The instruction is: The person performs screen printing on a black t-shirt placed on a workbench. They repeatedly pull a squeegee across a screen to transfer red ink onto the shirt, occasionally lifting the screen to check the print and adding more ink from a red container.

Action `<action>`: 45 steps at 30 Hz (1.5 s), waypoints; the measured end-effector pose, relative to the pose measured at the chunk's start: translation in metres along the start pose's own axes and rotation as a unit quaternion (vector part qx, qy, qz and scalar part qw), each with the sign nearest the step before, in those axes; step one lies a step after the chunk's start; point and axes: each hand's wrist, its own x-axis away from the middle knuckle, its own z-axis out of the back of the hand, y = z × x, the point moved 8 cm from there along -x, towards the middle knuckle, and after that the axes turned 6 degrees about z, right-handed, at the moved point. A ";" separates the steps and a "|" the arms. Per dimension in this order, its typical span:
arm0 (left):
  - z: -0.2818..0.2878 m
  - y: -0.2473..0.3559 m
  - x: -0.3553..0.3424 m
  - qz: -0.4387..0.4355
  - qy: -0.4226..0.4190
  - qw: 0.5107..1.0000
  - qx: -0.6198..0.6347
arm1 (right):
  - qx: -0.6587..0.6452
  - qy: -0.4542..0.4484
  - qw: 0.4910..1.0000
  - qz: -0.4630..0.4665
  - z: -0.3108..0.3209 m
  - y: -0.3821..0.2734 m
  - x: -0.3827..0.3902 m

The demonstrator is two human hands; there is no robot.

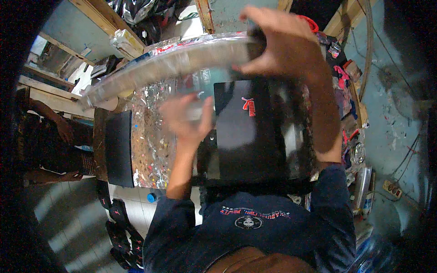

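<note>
A long, pale brown bar [177, 63], blurred and see-through in places, stretches across the far side of the table. My right hand [291, 45] is raised at its right end, thumb below and fingers above, seemingly gripping it around a dark end piece. My left hand [186, 116] is smeared by motion over the table, thumb and fingers apart; a whitish patch shows between them, and I see no held thing. Right of it, a flat black piece [246, 145] with a small red and white print [249, 107] lies on a dark, glossy surface.
Paint spots cover the wooden table [152, 150]; another black sheet [119, 148] lies at its left edge. A person's arm [57, 118] is at far left. Black printed pieces [120, 223] lie below left, near a blue cap [151, 198]. Clutter lines the right edge.
</note>
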 end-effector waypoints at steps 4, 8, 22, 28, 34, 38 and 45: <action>-0.140 -0.068 0.057 0.120 -0.221 0.968 0.002 | -0.030 -0.052 0.998 -0.016 0.049 0.001 -0.060; -0.180 -0.090 0.094 0.091 -0.297 0.945 -0.102 | 0.008 -0.041 0.999 0.014 0.040 0.033 -0.083; 0.121 -0.236 0.065 0.352 0.001 0.930 -0.108 | 0.019 -0.036 0.999 0.019 0.038 0.049 -0.104; 0.173 -0.234 0.038 0.273 0.056 0.882 -0.380 | 0.014 -0.035 0.999 0.026 0.041 0.048 -0.108; -0.149 0.037 0.032 0.038 -0.172 0.983 0.054 | -0.008 -0.035 0.999 0.032 0.038 0.043 -0.115; -0.245 0.131 0.095 -0.119 -0.274 0.947 0.117 | 0.009 -0.041 0.999 0.026 0.038 0.049 -0.110; -0.265 0.109 0.105 -0.183 -0.277 0.938 0.098 | 0.028 -0.062 0.998 0.019 0.033 0.054 -0.113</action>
